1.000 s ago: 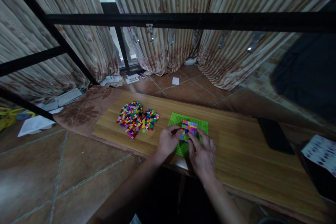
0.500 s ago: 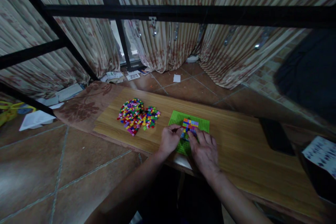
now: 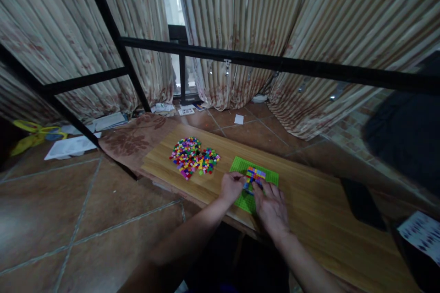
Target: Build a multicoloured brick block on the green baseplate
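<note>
Bricks [image 3: 256, 172] on the green baseplate [image 3: 239, 164] lay between our left hand [image 3: 232, 187] and right hand [image 3: 272, 208], right fingers over their near-right edge; whether either hand's fingers clamped, we couldn't tell.

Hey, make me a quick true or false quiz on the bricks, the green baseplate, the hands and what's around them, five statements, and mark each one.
1. The multicoloured build sits on the green baseplate. True.
2. The right hand is over the baseplate. True.
3. The left hand is in the pile of loose bricks. False: the left hand is beside the build, and the loose bricks lie farther left on the wooden tabletop.
4. A small white sheet lies on the tiled floor. True.
5. The curtains are plain black. False: the curtains are pale and striped, with reddish patches.
</note>
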Tool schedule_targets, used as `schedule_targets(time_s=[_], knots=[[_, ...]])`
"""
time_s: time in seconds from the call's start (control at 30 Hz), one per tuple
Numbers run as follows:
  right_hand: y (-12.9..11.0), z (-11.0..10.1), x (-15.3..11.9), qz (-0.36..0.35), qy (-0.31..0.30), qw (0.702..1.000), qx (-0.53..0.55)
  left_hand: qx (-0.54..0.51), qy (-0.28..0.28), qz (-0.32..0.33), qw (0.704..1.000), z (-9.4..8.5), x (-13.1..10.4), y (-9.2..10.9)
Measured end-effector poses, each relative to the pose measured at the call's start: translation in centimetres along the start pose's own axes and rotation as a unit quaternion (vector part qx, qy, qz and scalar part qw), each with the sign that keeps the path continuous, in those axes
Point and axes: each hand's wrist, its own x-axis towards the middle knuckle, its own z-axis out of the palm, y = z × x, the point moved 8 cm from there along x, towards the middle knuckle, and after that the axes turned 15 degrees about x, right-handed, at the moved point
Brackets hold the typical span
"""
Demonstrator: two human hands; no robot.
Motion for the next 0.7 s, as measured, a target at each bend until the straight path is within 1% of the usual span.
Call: schedule_targets(time_s=[0.17, 0.37, 0.43, 0.53, 0.7], knots=[[0.5, 0.3, -0.3, -0.001, 0.032, 0.998, 0.050, 0.022, 0.000, 0.009, 1.000, -0.3, -0.2, 0.4], [1.0, -0.6, -0.3, 0.011, 0.082, 0.987, 0.140, 0.060, -0.025, 0.039, 0.997, -1.1, -0.4, 1.8], [1.2, -0.9, -0.4, 0.021, 0.093, 0.985, 0.142, 0.067, -0.032, 0.043, 0.996, -1.1, -0.5, 2.2], [1.3, -0.9, -0.6, 0.038, 0.090, 0.988, 0.117, 0.070, -0.039, 0.046, 0.996, -0.9, -0.4, 2.4], [1.1, -0.3, -1.2, 0.059, 0.083, 0.992, 0.074, 0.065, -0.038, 0.031, 0.997, -0.4, 0.0, 1.8]])
